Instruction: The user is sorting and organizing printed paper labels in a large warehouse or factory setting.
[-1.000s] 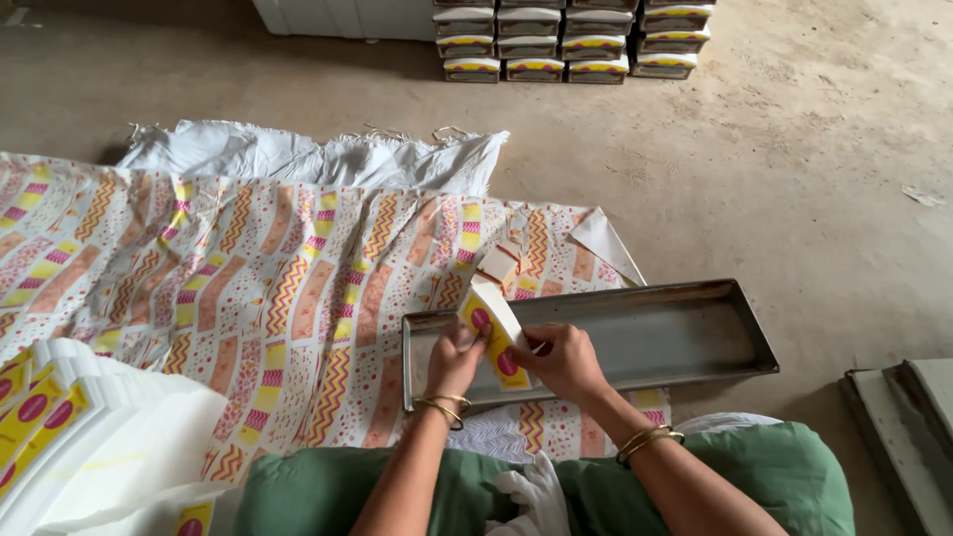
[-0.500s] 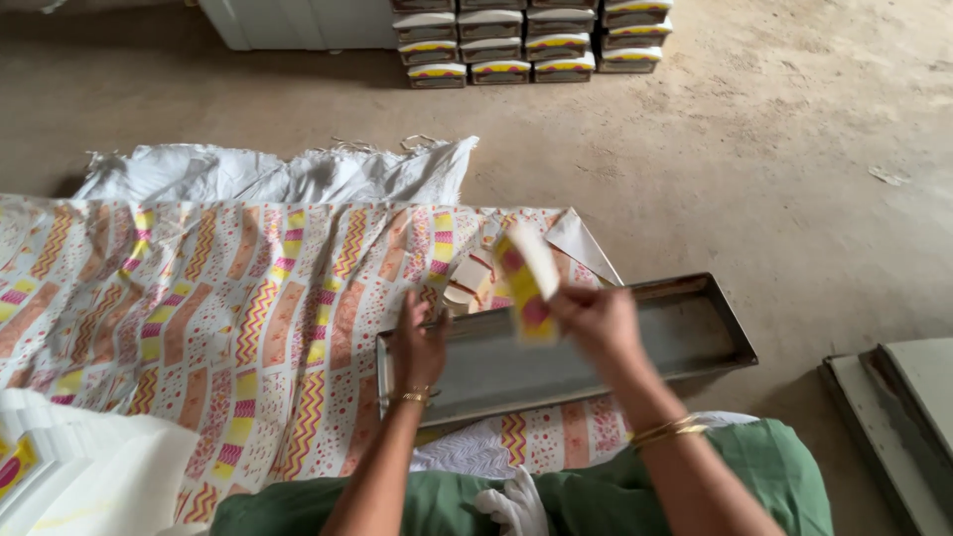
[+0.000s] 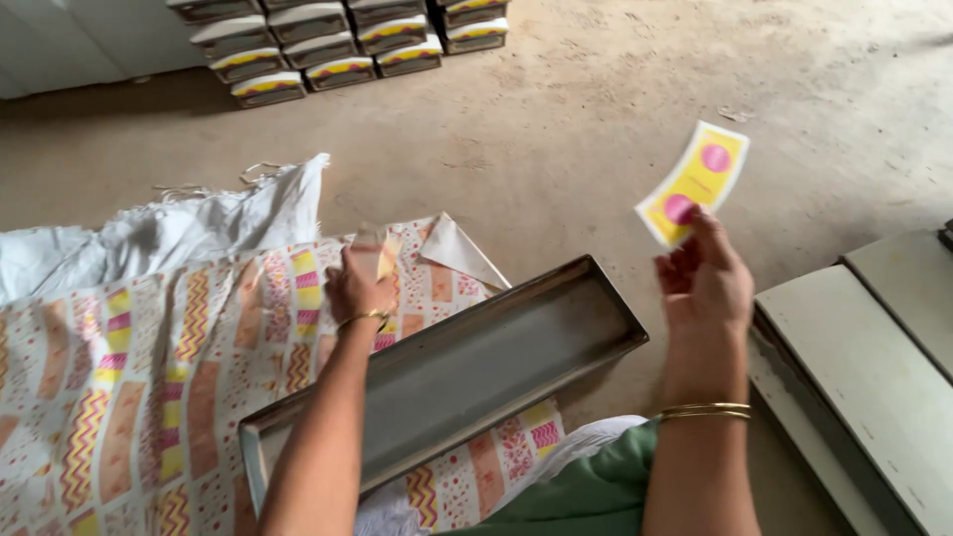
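Note:
My right hand [image 3: 707, 280] is raised off to the right and pinches a flat yellow card with pink dots [image 3: 693, 183] by its lower end. My left hand [image 3: 357, 285] reaches forward over the patterned printed sheet [image 3: 149, 367] and closes on a small folded piece of card [image 3: 377, 248] lying there. A long empty grey metal tray [image 3: 476, 357] lies slanted between my arms, partly on the sheet. Gold bangles sit on both wrists.
Stacked trays with yellow and pink contents [image 3: 338, 45] stand at the far side of the concrete floor. A white sack [image 3: 169, 228] lies behind the sheet. Pale flat boards [image 3: 874, 367] lie at the right. My green clothing [image 3: 586, 491] shows at the bottom.
My right hand has swung right and up with the yellow card, away from the tray. My left hand has moved forward onto the folded piece on the sheet.

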